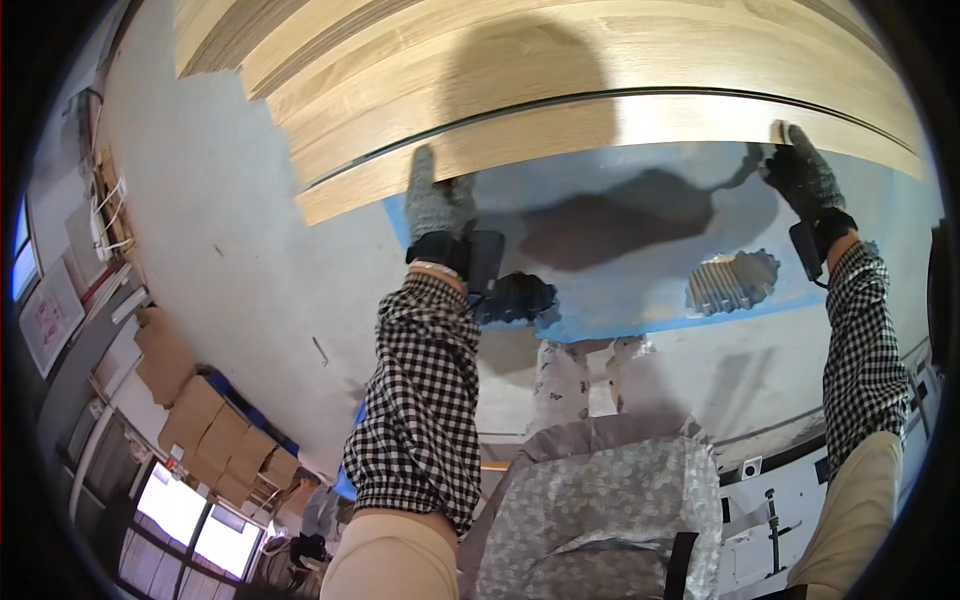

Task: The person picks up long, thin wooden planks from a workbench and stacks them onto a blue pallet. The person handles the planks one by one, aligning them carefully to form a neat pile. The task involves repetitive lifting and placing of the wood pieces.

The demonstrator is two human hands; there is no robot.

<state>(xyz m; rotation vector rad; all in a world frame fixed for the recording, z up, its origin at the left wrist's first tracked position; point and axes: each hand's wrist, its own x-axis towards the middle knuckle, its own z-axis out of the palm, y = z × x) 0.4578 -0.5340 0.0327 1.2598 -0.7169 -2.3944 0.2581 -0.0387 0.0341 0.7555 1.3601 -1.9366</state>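
A long light wood-grain board (690, 118) with a thin black groove along it spans the view in front of me. My left hand (440, 205), in a grey glove, is closed on the near edge toward the board's left end, one digit lying on its top face. Near the right end, my right hand (803, 178), also gloved in grey, grips the same edge with its thumb side up. The fingers under the edge are partly hidden. Dark devices are strapped at both wrists.
More wood-grain boards (350, 60) lie beyond, with stepped left ends. Below the near edge is a blue sheet (620, 315) with a ragged ridged patch (735, 282) and a dark one. Cardboard boxes (220, 430) stand at the left, and a person (318, 510) is farther back.
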